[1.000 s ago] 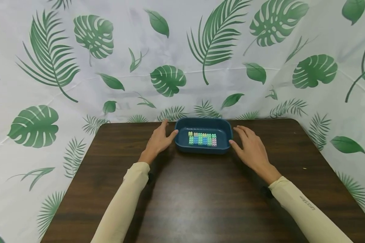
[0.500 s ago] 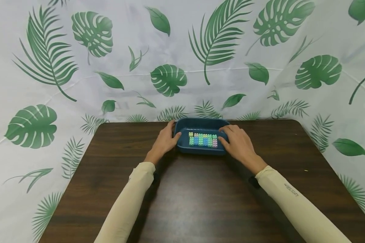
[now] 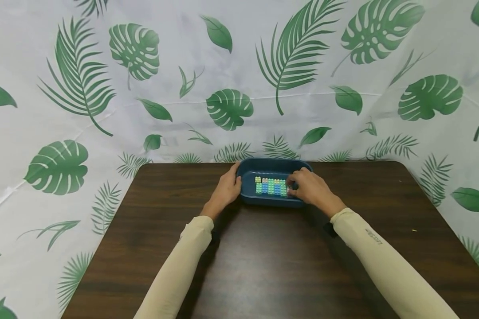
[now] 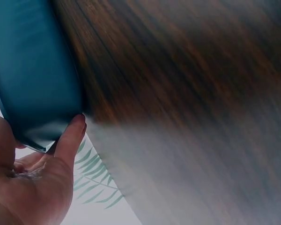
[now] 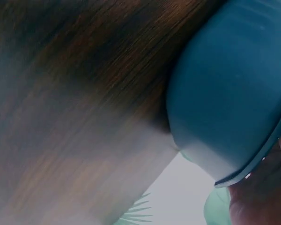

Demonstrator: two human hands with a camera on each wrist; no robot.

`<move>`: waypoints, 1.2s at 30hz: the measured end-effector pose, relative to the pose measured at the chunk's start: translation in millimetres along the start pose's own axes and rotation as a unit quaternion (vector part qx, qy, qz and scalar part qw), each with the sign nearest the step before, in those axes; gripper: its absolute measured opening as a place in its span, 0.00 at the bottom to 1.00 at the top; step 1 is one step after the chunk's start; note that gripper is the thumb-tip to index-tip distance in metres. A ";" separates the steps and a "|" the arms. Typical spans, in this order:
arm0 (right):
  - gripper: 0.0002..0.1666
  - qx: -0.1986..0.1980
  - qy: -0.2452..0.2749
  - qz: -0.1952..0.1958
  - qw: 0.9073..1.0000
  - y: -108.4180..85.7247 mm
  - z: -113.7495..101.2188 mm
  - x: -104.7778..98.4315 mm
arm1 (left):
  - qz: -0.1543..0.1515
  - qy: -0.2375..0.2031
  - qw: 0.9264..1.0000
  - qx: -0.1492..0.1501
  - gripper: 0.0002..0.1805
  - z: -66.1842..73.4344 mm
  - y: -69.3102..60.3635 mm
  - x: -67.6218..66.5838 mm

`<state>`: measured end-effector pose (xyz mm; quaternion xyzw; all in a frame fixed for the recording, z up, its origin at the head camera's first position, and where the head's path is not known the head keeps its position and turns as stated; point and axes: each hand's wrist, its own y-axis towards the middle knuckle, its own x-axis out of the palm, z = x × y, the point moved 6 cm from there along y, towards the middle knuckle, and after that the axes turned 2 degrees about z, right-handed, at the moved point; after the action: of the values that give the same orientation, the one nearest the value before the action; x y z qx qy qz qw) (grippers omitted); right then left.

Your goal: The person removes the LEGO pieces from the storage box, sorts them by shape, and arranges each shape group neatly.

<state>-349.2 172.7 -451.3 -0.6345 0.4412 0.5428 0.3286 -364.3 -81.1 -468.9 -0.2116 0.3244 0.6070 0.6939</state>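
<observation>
A dark blue plastic tub (image 3: 263,201) stands near the table's far edge. Inside it lie rows of small studded toy bricks (image 3: 271,186) in green, blue, yellow and pink. At the tub's left end, my left hand (image 3: 227,186) holds the rim; the left wrist view shows its fingers (image 4: 70,140) against the outer wall. My right hand (image 3: 309,188) reaches over the right end, thumb and fingers pinching at the pink bricks (image 3: 288,188), mostly covered by the fingertips. In the right wrist view, the tub wall (image 5: 234,89) hides most of this hand.
The dark brown wooden table (image 3: 255,261) stretches in front of the tub. Behind it hangs a white cloth (image 3: 175,128) with green leaf prints. A tiny yellow scrap (image 3: 414,230) lies on the right side of the table.
My right hand has gone from beside the tub to inside it, over the pink bricks. My left hand has closed in on the tub's left rim. The head view has shifted slightly.
</observation>
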 end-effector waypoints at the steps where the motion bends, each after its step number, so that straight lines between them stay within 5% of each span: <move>1: 0.14 0.000 0.000 -0.003 1.000 0.2 0.1 0.1 | 0.001 0.001 1.000 0.000 0.33 0.6 0.3 0.3; 13: 0.16 0.008 0.024 -0.042 0.999 4.9 2.4 7.1 | 0.049 -0.022 0.998 -0.022 0.32 2.0 -3.5 3.5; 22: 0.14 -0.003 0.062 -0.052 0.997 12.0 4.3 4.2 | 0.060 0.017 0.997 -0.044 0.34 5.6 -3.4 2.5; 29: 0.18 -0.011 0.044 0.007 0.999 13.3 -18.4 -17.5 | 0.066 0.040 0.995 -0.068 0.35 3.8 -4.6 -4.0; 36: 0.19 -0.049 0.063 0.059 0.995 -6.3 -52.6 -36.3 | 0.047 0.036 0.995 -0.075 0.35 6.7 -1.0 2.0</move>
<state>-323.3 135.4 -405.9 -0.6560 0.4705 0.5407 0.2364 -362.0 -75.2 -465.8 -0.2695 0.3123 0.6538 0.6344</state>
